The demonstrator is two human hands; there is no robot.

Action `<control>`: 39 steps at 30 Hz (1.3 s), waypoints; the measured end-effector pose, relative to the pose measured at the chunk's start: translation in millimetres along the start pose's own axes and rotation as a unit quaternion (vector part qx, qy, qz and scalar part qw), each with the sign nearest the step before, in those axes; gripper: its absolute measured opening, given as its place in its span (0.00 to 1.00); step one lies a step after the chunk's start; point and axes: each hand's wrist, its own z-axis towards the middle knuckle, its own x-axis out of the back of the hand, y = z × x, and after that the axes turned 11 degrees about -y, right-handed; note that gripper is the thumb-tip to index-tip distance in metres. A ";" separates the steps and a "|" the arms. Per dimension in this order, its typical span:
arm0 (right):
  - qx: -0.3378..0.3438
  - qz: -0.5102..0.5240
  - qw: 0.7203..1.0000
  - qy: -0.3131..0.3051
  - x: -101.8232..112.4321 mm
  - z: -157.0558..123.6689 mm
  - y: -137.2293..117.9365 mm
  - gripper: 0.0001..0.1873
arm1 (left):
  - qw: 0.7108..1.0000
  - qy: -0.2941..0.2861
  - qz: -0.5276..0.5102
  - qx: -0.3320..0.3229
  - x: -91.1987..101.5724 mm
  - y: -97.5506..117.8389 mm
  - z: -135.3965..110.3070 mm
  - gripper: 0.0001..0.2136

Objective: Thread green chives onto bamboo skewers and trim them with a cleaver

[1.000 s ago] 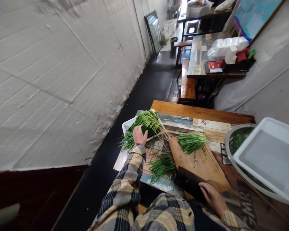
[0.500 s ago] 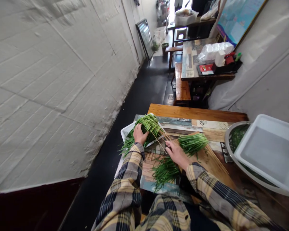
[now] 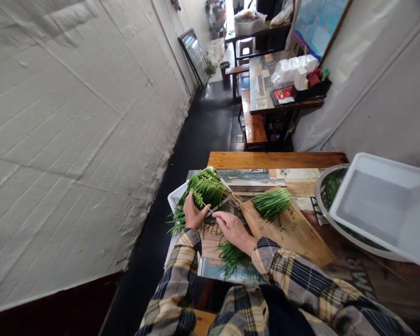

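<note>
My left hand [image 3: 193, 212] is at the near side of a white tray [image 3: 175, 193], its fingers curled round the greens of a skewer of chives. The thumb rests by the bare stick [image 3: 207, 207]. Pinched in my right hand [image 3: 233, 229] is the other end of that stick. Skewered chives [image 3: 208, 186] lie heaped in the tray, their sticks pointing right. Below my right hand is a loose bunch of chives [image 3: 233, 257], partly covered by the hand. Another chive bundle [image 3: 273, 203] lies on a wooden board [image 3: 294, 235].
To the right, a white plastic bin [image 3: 378, 196] rests tilted over a metal bowl [image 3: 322, 182] with greens inside. A wooden bench [image 3: 276, 160] runs along the table's far edge. Farther off stands another table [image 3: 261, 93] with a black caddy [image 3: 311, 91]. A white wall [image 3: 73, 116] is on the left.
My right hand has moved left to the stick near my left hand. The left hand has shifted down toward the tray's near side and turned. The whole view has swung slightly right.
</note>
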 end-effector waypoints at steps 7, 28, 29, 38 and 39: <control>0.096 -0.092 0.991 -0.019 32.9 -58.4 -15.3 0.15 | 0.996 0.049 -0.049 -0.050 17.5 34.9 -45.5 0.28; -0.206 -0.072 0.949 0.227 185.2 -244.6 96.1 0.15 | 0.931 -0.307 0.078 -0.179 -151.3 237.5 -59.8 0.29; -0.203 -0.068 0.952 0.220 186.2 -248.1 98.1 0.15 | 0.929 -0.313 0.080 -0.179 -154.2 237.4 -61.2 0.30; -0.230 -0.064 0.969 0.059 156.6 -267.8 121.9 0.15 | 0.880 -0.434 0.178 -0.076 -141.3 217.1 -100.4 0.32; -0.230 -0.067 0.970 0.049 153.3 -269.6 126.4 0.14 | 0.868 -0.454 0.192 -0.059 -141.6 217.1 -103.5 0.32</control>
